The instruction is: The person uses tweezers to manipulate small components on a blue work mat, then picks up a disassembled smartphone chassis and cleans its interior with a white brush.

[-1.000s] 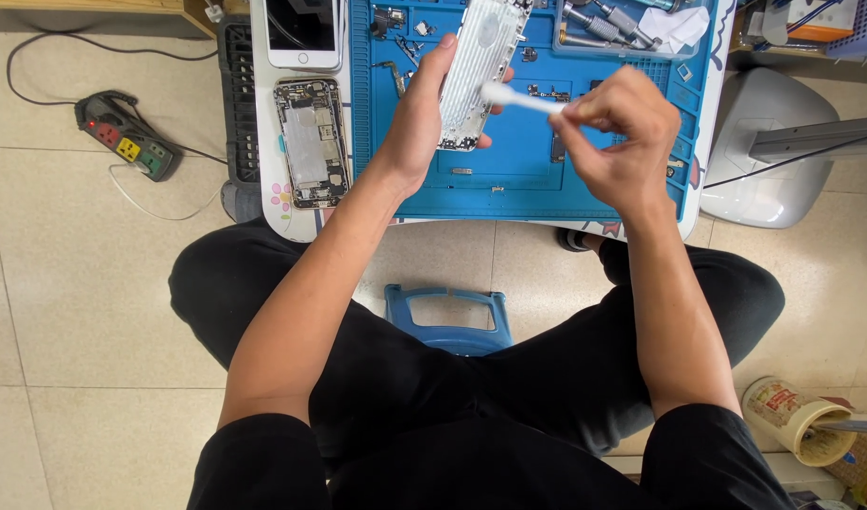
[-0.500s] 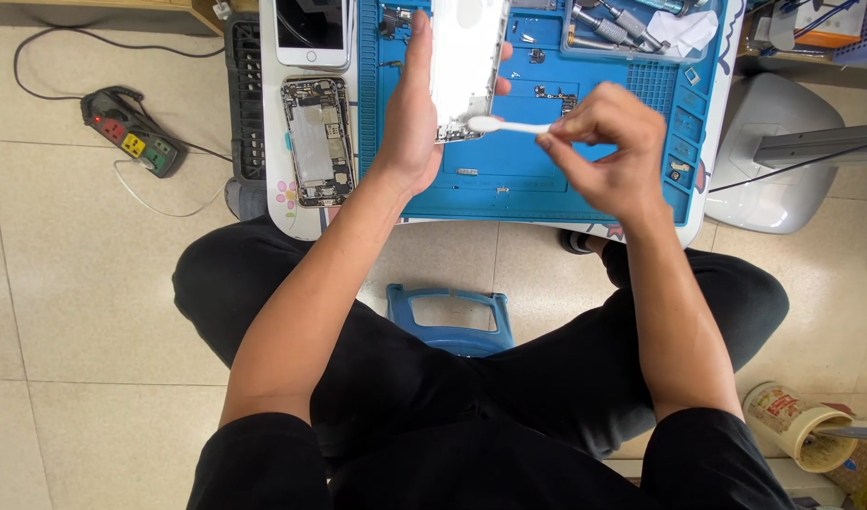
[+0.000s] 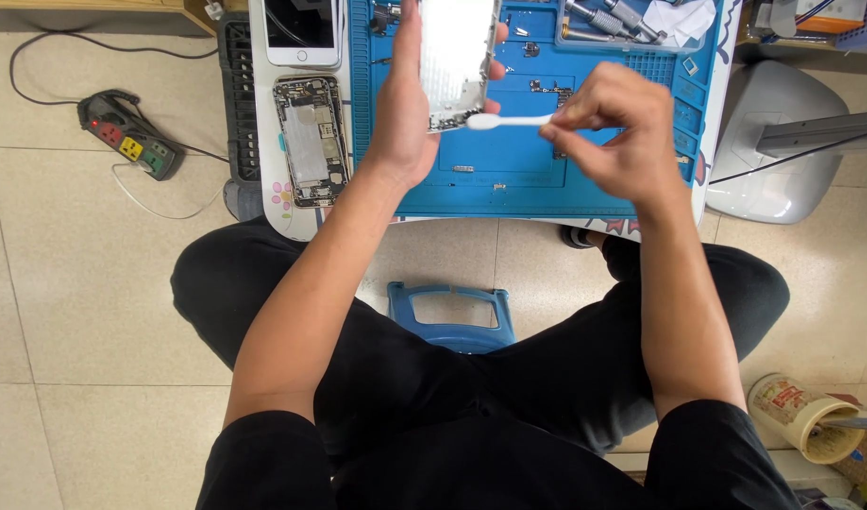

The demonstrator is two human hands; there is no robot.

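My left hand grips a silver phone housing and holds it upright above the blue work mat. My right hand pinches a white cotton swab, and the swab's tip touches the lower edge of the housing. Small screws and parts lie on the mat under both hands.
An opened phone body and a white phone lie on the small table's left strip. A tool tray sits at the mat's far edge. A power strip lies on the tiled floor at left, a blue stool is under me, and a cup stands at right.
The housing has turned from tilted to upright and moved up in view. My right hand with the swab has shifted slightly toward its lower edge.
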